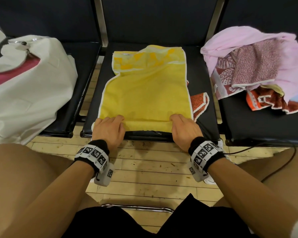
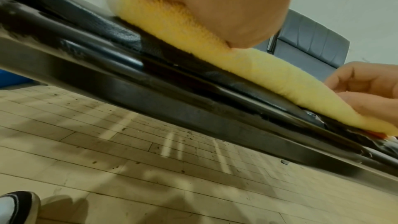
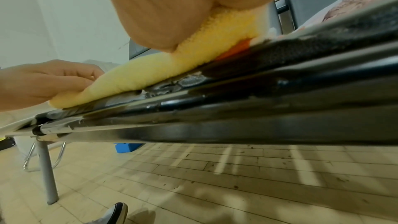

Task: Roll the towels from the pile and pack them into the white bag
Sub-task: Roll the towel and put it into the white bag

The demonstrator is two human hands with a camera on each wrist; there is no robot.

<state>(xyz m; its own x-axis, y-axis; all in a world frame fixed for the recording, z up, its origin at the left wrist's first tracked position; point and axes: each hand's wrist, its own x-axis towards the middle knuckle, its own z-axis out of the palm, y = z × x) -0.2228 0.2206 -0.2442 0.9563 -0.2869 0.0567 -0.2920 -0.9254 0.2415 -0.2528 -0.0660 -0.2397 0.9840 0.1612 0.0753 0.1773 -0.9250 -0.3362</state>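
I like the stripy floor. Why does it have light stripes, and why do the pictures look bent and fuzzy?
Wrist views: pale streaks and soft shadows cross the floor, light likely coming through gaps; the left hand up close is blurred. Head view: the wide lens bends the seat edges; the towel looks sharp.

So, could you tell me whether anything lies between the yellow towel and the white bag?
Nothing visible does. The yellow towel lies on the middle seat, both hands gripping its near roll; the white bag sits open on the next seat leftward.
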